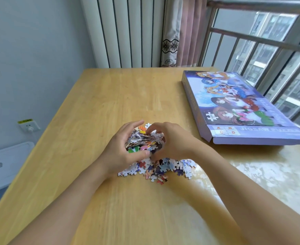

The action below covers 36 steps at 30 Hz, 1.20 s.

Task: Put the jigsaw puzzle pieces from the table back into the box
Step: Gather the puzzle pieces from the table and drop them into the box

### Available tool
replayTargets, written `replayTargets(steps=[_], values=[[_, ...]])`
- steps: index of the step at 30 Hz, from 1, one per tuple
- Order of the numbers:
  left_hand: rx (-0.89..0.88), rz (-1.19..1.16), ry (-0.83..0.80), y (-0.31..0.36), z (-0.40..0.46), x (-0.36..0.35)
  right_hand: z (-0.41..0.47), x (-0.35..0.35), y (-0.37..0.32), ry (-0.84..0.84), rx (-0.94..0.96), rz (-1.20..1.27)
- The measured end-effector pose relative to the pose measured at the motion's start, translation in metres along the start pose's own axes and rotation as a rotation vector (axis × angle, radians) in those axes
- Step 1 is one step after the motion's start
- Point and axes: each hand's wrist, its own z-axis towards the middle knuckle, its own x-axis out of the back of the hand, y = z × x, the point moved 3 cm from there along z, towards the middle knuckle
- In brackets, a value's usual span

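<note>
A heap of small colourful jigsaw puzzle pieces (pixel 144 141) lies in the middle of the wooden table (pixel 96 96). My left hand (pixel 122 149) cups the heap from the left, and my right hand (pixel 174 140) cups it from the right, so a thick bunch of pieces is pressed between them. More loose pieces (pixel 163 168) are spread flat on the table just below my hands. The purple jigsaw box (pixel 237 105), with a cartoon picture on its lid, lies flat and closed at the right of the table, apart from both hands.
A window with metal bars (pixel 262 46) runs along the right, just behind the box. A curtain (pixel 177 32) and a white radiator (pixel 126 30) stand behind the table's far edge. A wall socket (pixel 29 125) is on the left wall.
</note>
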Motion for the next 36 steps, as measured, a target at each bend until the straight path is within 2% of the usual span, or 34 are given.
replayTargets(steps=[4, 7, 10, 16, 20, 24, 30, 36], values=[[-0.092, 0.187, 0.062, 0.003, 0.0, -0.005, -0.001, 0.008, 0.002, -0.047, -0.094, 0.168], [-0.087, 0.194, 0.123, 0.001, 0.001, -0.006, 0.001, 0.011, 0.001, -0.108, -0.192, 0.347], [-0.036, 0.148, 0.167, 0.001, 0.002, -0.005, 0.007, 0.01, 0.0, -0.065, -0.287, 0.462], [-0.063, 0.225, 0.129, 0.004, 0.004, -0.012, 0.019, 0.013, 0.001, -0.077, -0.51, 0.634], [-0.048, 0.243, 0.121, 0.007, 0.005, -0.014, 0.025, 0.012, -0.001, -0.096, -0.549, 0.705], [-0.004, 0.187, 0.116, 0.003, 0.004, -0.015, 0.029, 0.018, -0.004, -0.151, -0.546, 0.663], [-0.02, 0.122, 0.11, 0.002, 0.003, -0.015, 0.033, 0.019, -0.019, -0.326, -0.525, 0.584], [-0.042, 0.09, 0.119, 0.004, 0.001, -0.011, 0.043, 0.012, -0.028, -0.383, -0.551, 0.575]])
